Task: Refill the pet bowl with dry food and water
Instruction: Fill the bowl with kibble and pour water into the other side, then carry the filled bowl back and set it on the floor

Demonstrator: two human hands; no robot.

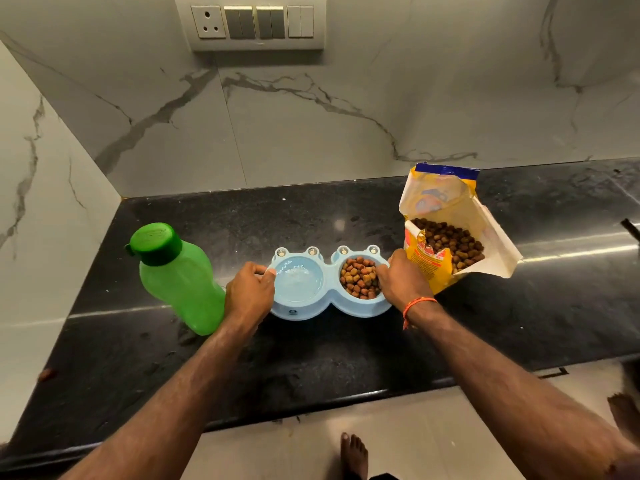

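Note:
A light blue double pet bowl [329, 308] sits on the black counter. Its left cup holds water [298, 280], and its right cup is full of brown kibble [360, 277]. My left hand [247, 294] grips the bowl's left end, thumb over the rim. My right hand [403, 280] grips the right end, fingers over the rim by the kibble. A green bottle [180, 277] with its green cap on stands just left of my left hand. An open yellow kibble bag [446, 230] stands right behind my right hand.
The black stone counter [311, 358] runs into a marble wall corner at the left and back. A switch panel [256, 22] is on the back wall. A dark object [630, 228] pokes in at the right edge. Bare feet [353, 455] show on the floor below.

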